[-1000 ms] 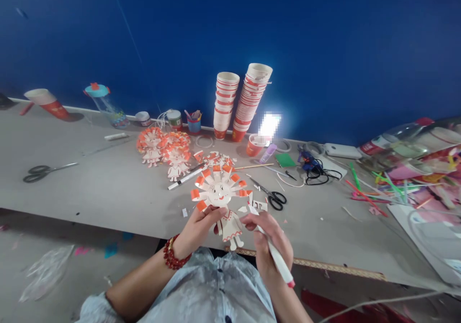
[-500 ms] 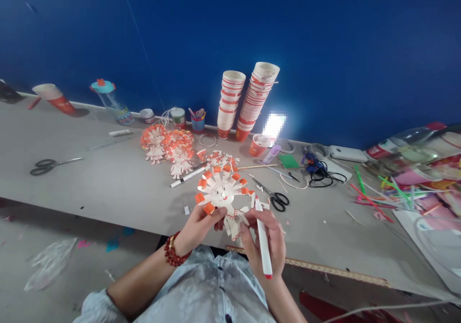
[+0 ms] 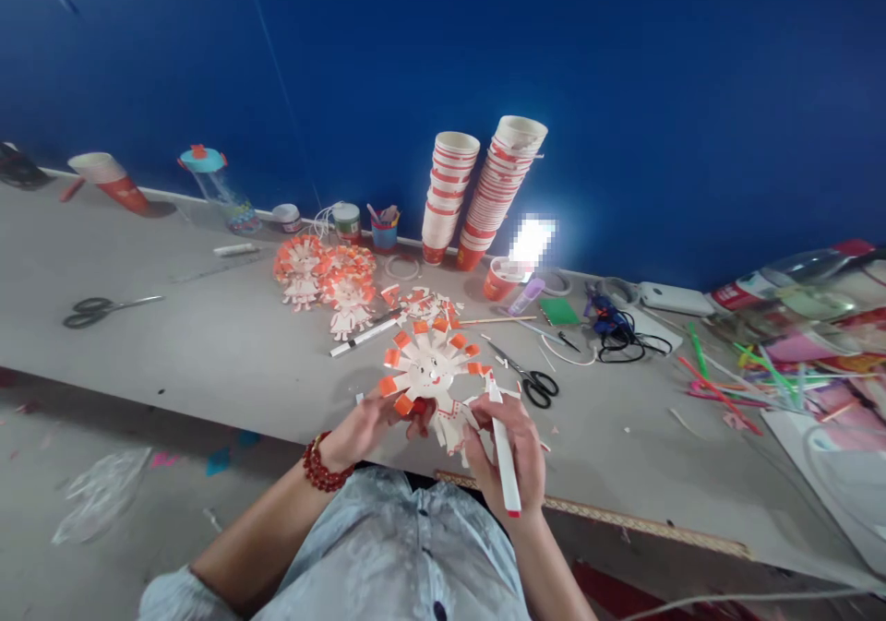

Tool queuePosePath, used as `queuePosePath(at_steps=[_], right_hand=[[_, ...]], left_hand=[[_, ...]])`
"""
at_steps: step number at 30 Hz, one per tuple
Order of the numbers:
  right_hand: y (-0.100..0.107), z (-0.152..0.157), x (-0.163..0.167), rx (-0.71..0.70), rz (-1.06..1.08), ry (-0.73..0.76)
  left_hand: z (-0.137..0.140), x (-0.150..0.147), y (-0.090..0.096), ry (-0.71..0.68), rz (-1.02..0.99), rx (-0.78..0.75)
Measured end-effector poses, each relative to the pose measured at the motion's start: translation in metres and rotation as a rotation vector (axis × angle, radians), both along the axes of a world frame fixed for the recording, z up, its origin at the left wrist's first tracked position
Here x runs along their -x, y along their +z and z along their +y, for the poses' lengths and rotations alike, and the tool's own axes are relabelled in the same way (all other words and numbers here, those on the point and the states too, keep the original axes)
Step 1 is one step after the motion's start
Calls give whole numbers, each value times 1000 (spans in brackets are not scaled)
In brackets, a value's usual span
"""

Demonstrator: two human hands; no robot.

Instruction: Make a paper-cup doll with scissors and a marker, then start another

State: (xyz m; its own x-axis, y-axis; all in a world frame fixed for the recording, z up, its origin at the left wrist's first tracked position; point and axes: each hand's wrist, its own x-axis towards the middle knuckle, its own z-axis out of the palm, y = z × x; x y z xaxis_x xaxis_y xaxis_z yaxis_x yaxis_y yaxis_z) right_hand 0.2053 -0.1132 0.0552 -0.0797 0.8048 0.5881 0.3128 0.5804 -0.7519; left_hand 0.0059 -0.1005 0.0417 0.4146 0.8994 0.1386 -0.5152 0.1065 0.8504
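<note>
A paper-cup doll has a drawn face, a ring of orange-tipped strips and a white dress with red dots along it. My right hand wraps around a white marker with red ends, tilted across the palm. Its thumb and fingers also pinch the right edge of the doll's dress. Just left of the doll is my left hand, its fingers curled at the dress behind the lower strips. A small red piece, like a marker cap, shows at those fingertips. Some left fingers are hidden by the doll.
Finished-looking dolls lie behind left, beside paper scraps and another marker. Black-handled scissors lie right of the doll, a second pair of scissors far left. Tall cup stacks stand by the wall. Colourful straws clutter the right.
My left hand has shifted left and its thumb has come off the doll's front; a red piece now shows at its fingertips. My right hand still grips the marker and dress.
</note>
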Motion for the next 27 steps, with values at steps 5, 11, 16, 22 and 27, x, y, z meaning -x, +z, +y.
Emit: queuePosePath(at_steps=[5,11,16,22,27], right_hand=[[-4,9,-8,-21,-75,54],[9,21,-17,-8,-69,28],[29,35,-17,-47,-140,145],[41,45,-8,-8,-176,212],[40,43,-7,36,-78,189]], left_hand=[[4,9,-8,65,-123,359],[8,25,-17,152,-163,624],[31,31,6,14,65,266],[44,18,57,-247,719,-396],[34,-1,53,-212,830,-367]])
